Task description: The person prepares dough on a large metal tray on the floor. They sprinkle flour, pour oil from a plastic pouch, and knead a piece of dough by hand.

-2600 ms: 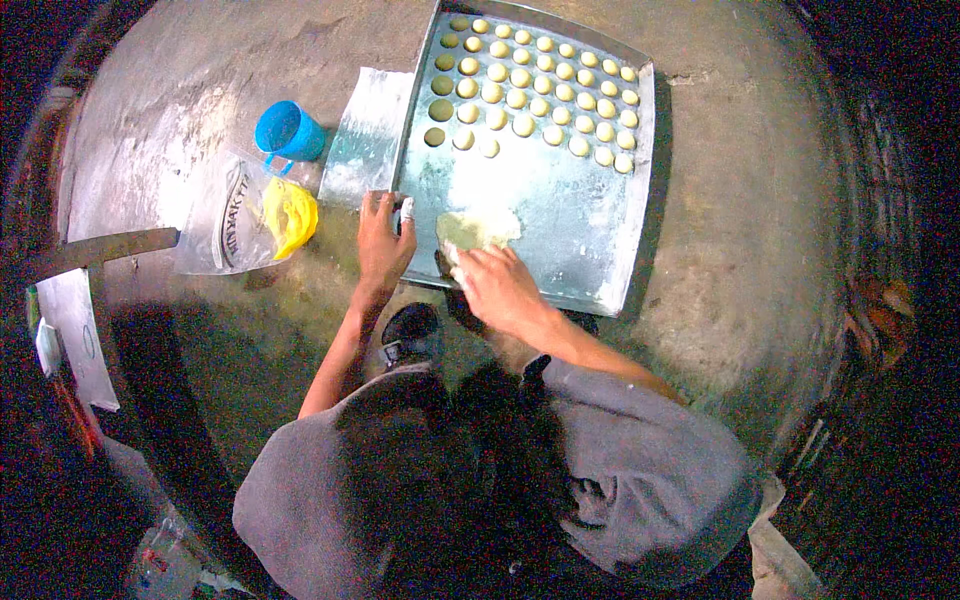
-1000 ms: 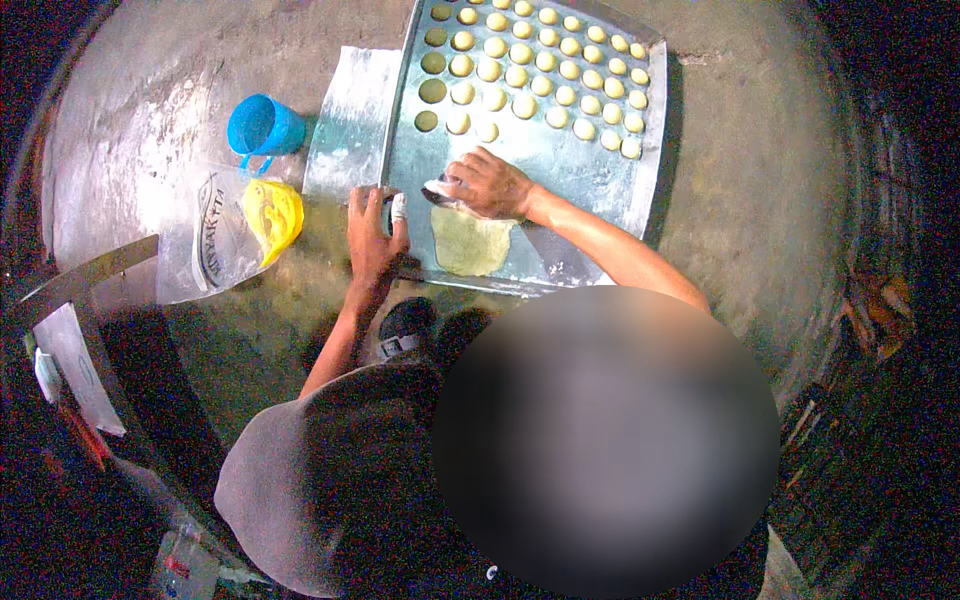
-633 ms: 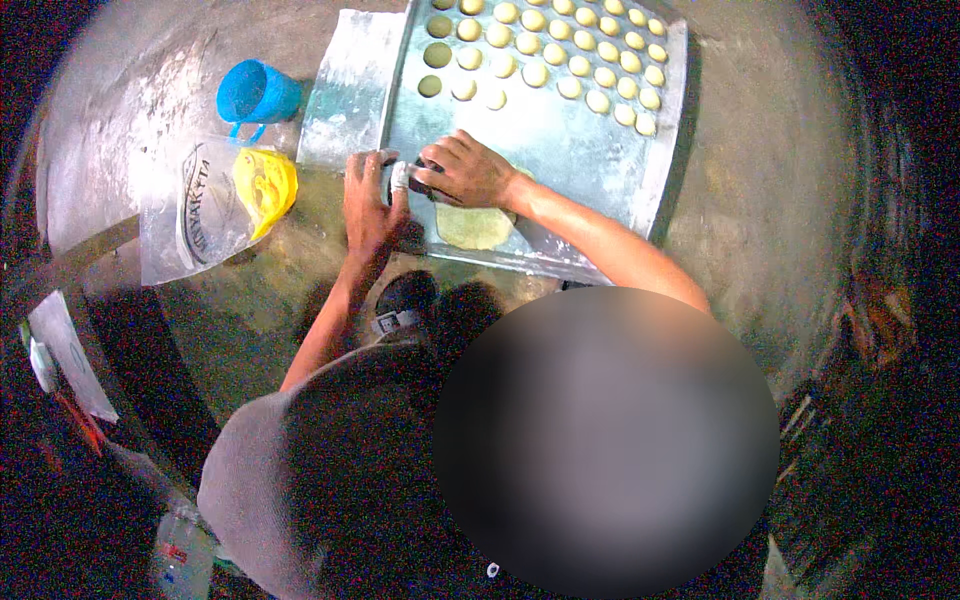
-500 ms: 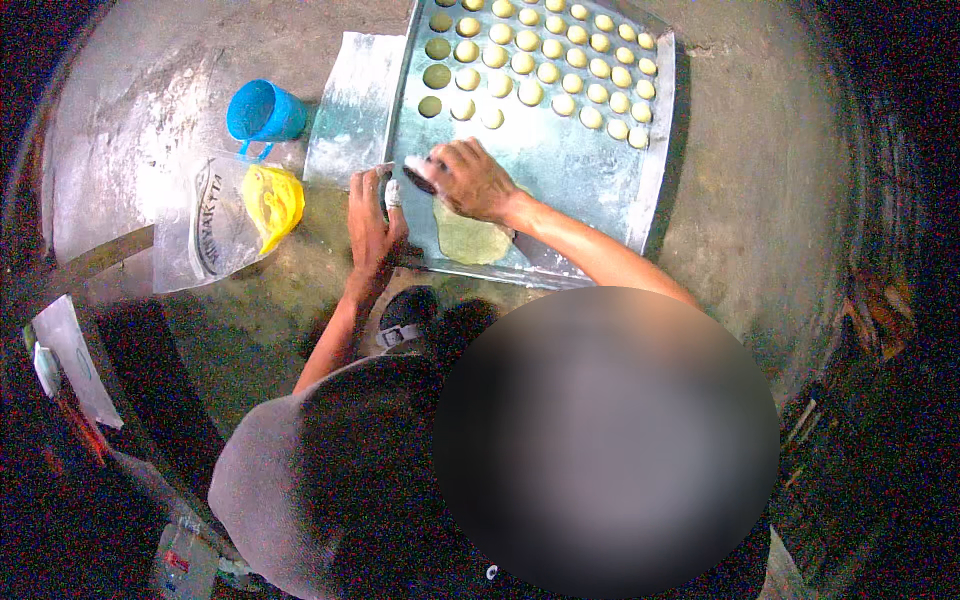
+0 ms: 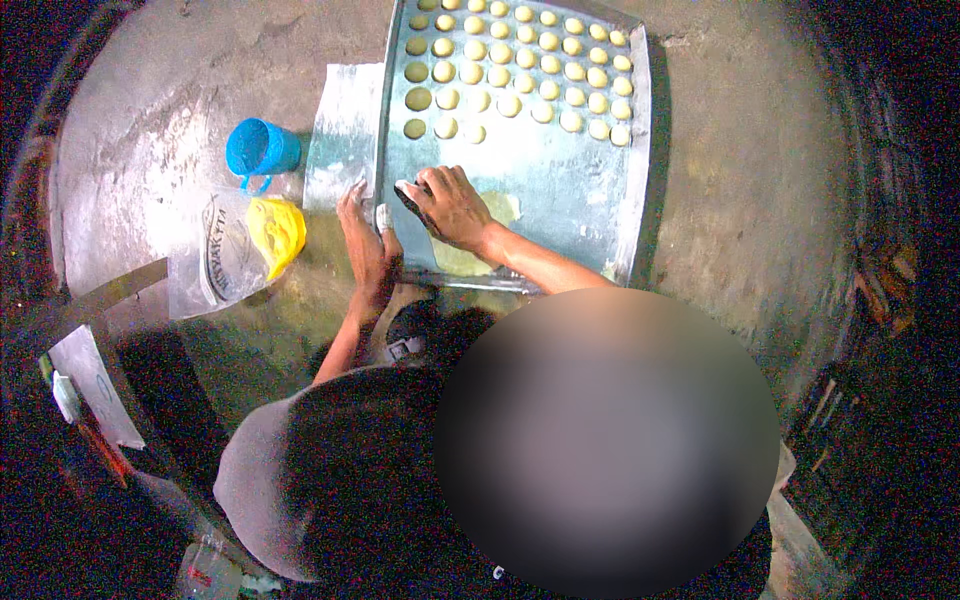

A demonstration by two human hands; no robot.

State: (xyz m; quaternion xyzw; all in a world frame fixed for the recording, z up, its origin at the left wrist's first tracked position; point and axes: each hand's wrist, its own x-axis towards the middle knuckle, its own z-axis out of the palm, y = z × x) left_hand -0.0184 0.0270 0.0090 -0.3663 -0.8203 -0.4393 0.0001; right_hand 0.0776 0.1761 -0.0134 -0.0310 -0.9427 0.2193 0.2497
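Note:
My right hand (image 5: 452, 205) is closed over a small dark-edged thing (image 5: 407, 198) with a white, floury end, held above a metal tray (image 5: 560, 190); its kind is not clear. A thin, pale yellow sheet of dough (image 5: 465, 262) lies flat on the tray, partly hidden by that hand and wrist. Beside the tray's left edge is my left hand (image 5: 368, 250), its fingers stretched out and holding nothing. White stuff covers its thumb. Rows of round pale dough pieces (image 5: 508, 105) fill the tray's far part, those in the leftmost column looking darker and flatter.
A white-dusted sheet (image 5: 343, 140) lies left of the tray. Farther left stand a blue mug (image 5: 262, 150) and a clear plastic bag (image 5: 205, 265) with a yellow bag (image 5: 277, 235) at its right side. All rest on a grey concrete floor (image 5: 740, 190).
The whole view has shifted, so the tray sits lower and farther left. My left fingers have moved off the tray's edge to the left. The dark-edged thing in my right hand is turned more edge-on.

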